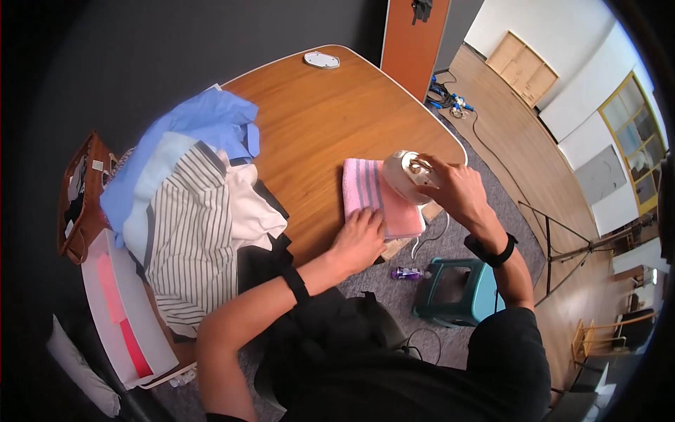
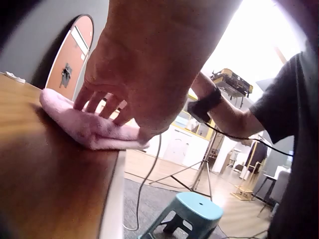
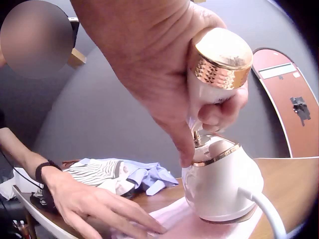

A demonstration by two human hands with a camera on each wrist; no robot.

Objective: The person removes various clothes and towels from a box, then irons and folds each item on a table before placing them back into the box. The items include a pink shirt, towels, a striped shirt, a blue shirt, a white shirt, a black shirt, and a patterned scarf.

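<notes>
A folded pink towel (image 1: 360,184) with grey-purple stripes lies at the table's near right edge. My left hand (image 1: 358,241) rests on its near side, fingers stretched out and fingertips on the cloth (image 2: 70,118). My right hand (image 1: 457,191) grips the handle of a small white handheld steam iron (image 3: 219,186) with gold trim. The iron's head sits on the pink towel, toward its right side. In the right wrist view, my fingers curl round the handle below its gold cap (image 3: 223,55), and a white cord runs down from the body.
Shirts and other clothes (image 1: 190,232) are heaped on the table's left, beside a brown basket (image 1: 88,190) and a white box (image 1: 133,316). A white hexagonal plate (image 1: 322,60) lies at the far end. Below stand a teal stool (image 1: 485,288) and a purple-labelled bottle (image 1: 406,273).
</notes>
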